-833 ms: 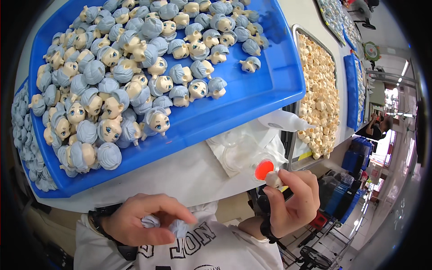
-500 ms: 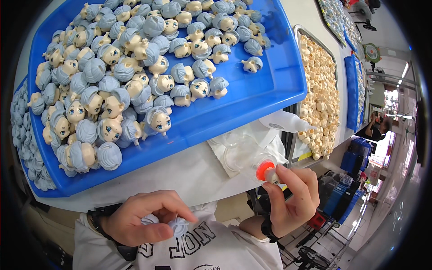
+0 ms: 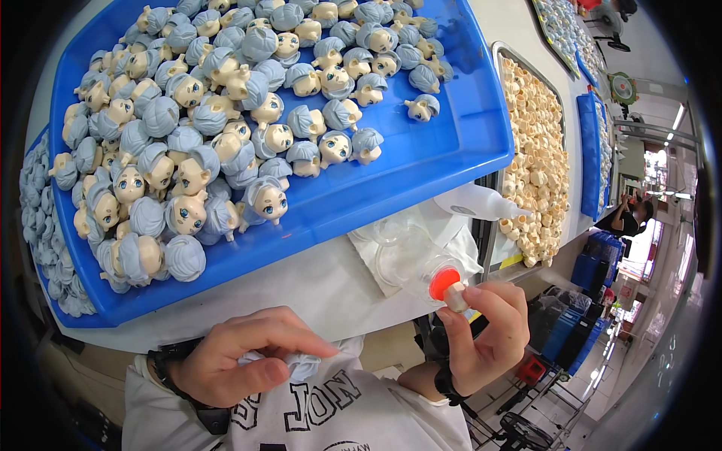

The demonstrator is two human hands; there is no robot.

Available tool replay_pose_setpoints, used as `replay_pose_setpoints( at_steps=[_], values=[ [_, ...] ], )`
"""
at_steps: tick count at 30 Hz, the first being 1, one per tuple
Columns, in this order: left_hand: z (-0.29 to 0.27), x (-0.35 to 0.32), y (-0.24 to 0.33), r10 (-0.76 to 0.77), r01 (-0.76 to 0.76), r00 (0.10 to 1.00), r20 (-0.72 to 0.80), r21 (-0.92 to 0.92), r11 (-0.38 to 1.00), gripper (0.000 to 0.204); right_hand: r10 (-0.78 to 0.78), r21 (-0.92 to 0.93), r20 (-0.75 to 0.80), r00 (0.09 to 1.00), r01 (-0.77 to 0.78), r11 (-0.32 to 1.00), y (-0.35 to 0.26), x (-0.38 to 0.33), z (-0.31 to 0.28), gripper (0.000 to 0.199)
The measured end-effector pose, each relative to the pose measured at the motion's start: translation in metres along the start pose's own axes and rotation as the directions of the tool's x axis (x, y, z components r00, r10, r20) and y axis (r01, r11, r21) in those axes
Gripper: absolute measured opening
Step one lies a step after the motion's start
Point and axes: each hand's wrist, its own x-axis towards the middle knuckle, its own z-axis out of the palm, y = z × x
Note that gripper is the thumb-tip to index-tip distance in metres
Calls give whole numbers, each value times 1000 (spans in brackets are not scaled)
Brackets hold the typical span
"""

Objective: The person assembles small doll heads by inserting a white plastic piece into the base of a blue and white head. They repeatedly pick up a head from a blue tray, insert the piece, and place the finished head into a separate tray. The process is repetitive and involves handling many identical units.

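A: What has the left hand got?

B: It sits at about seven o'clock in the view, close against the white printed shirt. Its fingers are curled together, clamped on a small pale-blue doll hair piece, which peeks out between thumb and fingertips.

A: And the right hand?

B: At five o'clock. Thumb and forefinger are pinched shut on a small cream-coloured doll part, held just at the round orange-red cap of a clear plastic bottle. Whether the part touches the cap I cannot tell. The bottle lies on a crumpled clear plastic sheet at the edge of the white table.

A: What surrounds them?

B: From nine to two o'clock there is a large blue plastic tray, holding many small doll heads with pale-blue hair and painted eyes. One head stands nearest the tray's front rim, face towards the camera. A white squeeze bottle with a pointed nozzle lies just beside the tray's right corner, at about three o'clock.

A: Further off?

B: A metal-rimmed tray of cream-coloured unpainted doll parts lies at two o'clock. More blue-haired heads show beneath the big tray's left edge, at nine o'clock. Another person stands in the distance at three o'clock.
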Motion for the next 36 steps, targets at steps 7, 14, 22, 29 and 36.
replay_pose_setpoints(
  at_steps=[7, 14, 22, 29, 36],
  values=[
    [-2, -1, -9, 41, -46, 998, -47, -123, 991, 36, 35, 24, -108, 993, -32, 999, 0, -7, 7, 38],
    [2, 3, 1, -1, -15, 991, -137, -113, 993, 38, -237, 429, 18, 971, 207, 879, -8, -13, 14, 44],
    [-2, 1, -1, 57, -64, 995, -82, -84, 994, 32, -197, 620, 28, 980, 137, 773, -38, -15, 56, 41],
    [1, 1, 0, 0, -14, 991, -131, -107, 994, 34, -128, 547, 96, 987, 55, 835, -40, -16, 59, 38],
    [0, -1, -2, -74, 59, 992, -99, -144, 988, 39, -206, 404, 176, 963, 120, 907, -39, -11, 52, 38]
  ],
)
